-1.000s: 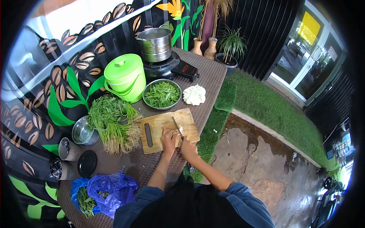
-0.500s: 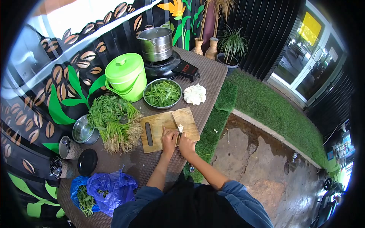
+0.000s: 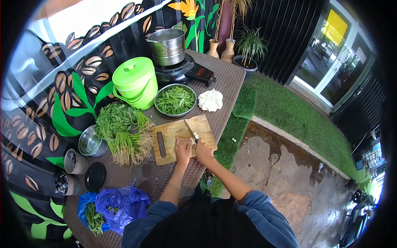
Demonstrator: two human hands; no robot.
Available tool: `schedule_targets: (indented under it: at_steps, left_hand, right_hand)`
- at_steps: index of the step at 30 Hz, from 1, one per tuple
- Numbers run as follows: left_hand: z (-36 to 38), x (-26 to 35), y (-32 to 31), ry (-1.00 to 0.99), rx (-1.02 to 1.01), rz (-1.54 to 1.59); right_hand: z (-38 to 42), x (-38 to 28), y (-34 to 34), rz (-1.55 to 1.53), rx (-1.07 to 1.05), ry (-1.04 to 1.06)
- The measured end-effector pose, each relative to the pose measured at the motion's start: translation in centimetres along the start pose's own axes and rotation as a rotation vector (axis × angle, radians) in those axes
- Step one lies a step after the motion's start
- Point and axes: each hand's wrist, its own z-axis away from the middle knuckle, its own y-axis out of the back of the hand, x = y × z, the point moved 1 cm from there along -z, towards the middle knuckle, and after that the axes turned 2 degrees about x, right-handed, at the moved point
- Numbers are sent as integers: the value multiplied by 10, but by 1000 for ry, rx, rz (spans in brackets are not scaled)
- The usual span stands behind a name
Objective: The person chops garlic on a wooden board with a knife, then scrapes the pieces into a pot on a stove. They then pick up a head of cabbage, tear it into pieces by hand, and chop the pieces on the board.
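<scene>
My right hand (image 3: 204, 152) grips the handle of a knife (image 3: 190, 129), its blade pointing away over the wooden cutting board (image 3: 168, 129). Beside it, my left hand (image 3: 182, 149) is closed, fingertips pressed down on the board near the blade. A bit of something pale shows at those fingertips, mostly hidden. Small chopped white pieces (image 3: 196, 135) lie against the blade; their kind is too small to tell. Beyond the board stand a metal bowl (image 3: 159, 110) of green leaves (image 3: 177, 100) and a crumpled-looking white heap (image 3: 210, 100).
Left of the board lies a bunch of rooted greens (image 3: 124, 128). Behind are a lidded green bucket (image 3: 136, 84) and a metal pot (image 3: 167, 49) on a stove (image 3: 175, 72). Nearer sit an empty metal bowl (image 3: 92, 142), utensil cups (image 3: 75, 161), a black lid (image 3: 95, 177) and blue plastic bags (image 3: 124, 206).
The knife has tilted, its handle end swinging slightly to the right with my right hand. My left hand stays nearly in place on the board. The view has shifted slightly.
</scene>
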Motion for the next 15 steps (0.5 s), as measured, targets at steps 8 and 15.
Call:
schedule_targets:
  at_steps: [8, 15]
  left_hand:
    - [-2, 4, 2, 45, 10, 31]
    - [4, 2, 5, -42, -2, -58]
  right_hand:
    - [20, 8, -31, 174, 186, 100]
    - [9, -2, 11, 57, -51, 41]
